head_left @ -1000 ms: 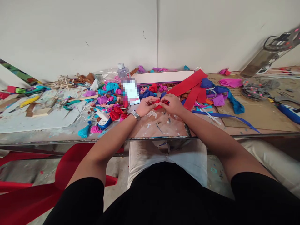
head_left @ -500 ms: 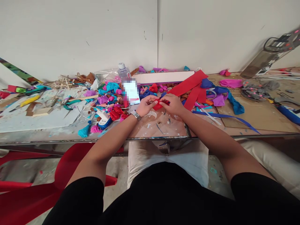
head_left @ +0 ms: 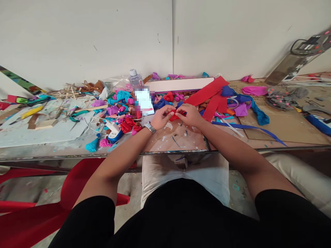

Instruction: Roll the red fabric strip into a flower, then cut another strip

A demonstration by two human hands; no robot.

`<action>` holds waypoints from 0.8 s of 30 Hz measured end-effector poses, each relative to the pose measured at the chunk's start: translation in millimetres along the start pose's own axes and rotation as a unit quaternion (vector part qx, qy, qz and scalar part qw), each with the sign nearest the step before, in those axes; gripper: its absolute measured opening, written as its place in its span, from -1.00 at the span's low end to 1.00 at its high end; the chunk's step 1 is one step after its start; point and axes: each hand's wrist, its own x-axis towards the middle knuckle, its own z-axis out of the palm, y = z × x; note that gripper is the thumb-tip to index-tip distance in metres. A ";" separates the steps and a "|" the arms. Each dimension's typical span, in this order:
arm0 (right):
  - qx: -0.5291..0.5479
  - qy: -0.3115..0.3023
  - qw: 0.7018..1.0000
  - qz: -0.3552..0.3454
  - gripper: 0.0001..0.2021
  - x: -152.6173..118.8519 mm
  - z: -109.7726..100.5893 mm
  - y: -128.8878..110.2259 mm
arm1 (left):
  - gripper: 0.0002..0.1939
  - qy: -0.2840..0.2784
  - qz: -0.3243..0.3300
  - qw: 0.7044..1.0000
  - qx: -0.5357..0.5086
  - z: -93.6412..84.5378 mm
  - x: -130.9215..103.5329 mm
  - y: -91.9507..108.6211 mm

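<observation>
Left hand [head_left: 160, 117] and right hand [head_left: 191, 115] meet over the near part of the tabletop [head_left: 181, 141], fingertips pinched together on a small, crumpled red piece [head_left: 174, 116]. Neither has let go; how far the fingers curl underneath is hidden. Compared with a second ago, little has changed: both hands are in nearly the same spot, and the red piece shows a little more below the fingertips than it did at first. That suggests a small adjustment of its folds rather than a move elsewhere; whether a fold is finished, I cannot tell.

Wide red strips [head_left: 210, 92] lie just beyond the right hand, with a blue ribbon [head_left: 254, 130] farther to the right. A loose heap of colored scraps [head_left: 128, 124] spreads to the left, beside the watch [head_left: 150, 127] on the left wrist.

As for writing, the clear bottle [head_left: 134, 79] carries red lettering, partly blurred out, so no brand can be read. The phone [head_left: 146, 100] has a bright screen hidden by blurring. Faint print on the cardboard [head_left: 284, 127] and pale marks on the blue handle [head_left: 319, 124] are too small to make out.
</observation>
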 end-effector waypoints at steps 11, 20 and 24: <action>0.013 -0.006 1.000 0.022 -0.55 -0.3 -2.1 0.4 | -0.54 -0.002 0.006 1.000 0.012 1.2 0.9 0.1; 0.020 -0.002 1.000 0.023 -0.56 -0.1 -4.5 -5.4 | -0.50 0.007 0.009 1.000 0.008 -0.9 2.7 -0.6; 0.013 0.003 1.000 0.019 -0.60 0.5 -4.2 -6.9 | -0.50 0.007 0.005 1.000 0.003 -0.4 2.5 -1.8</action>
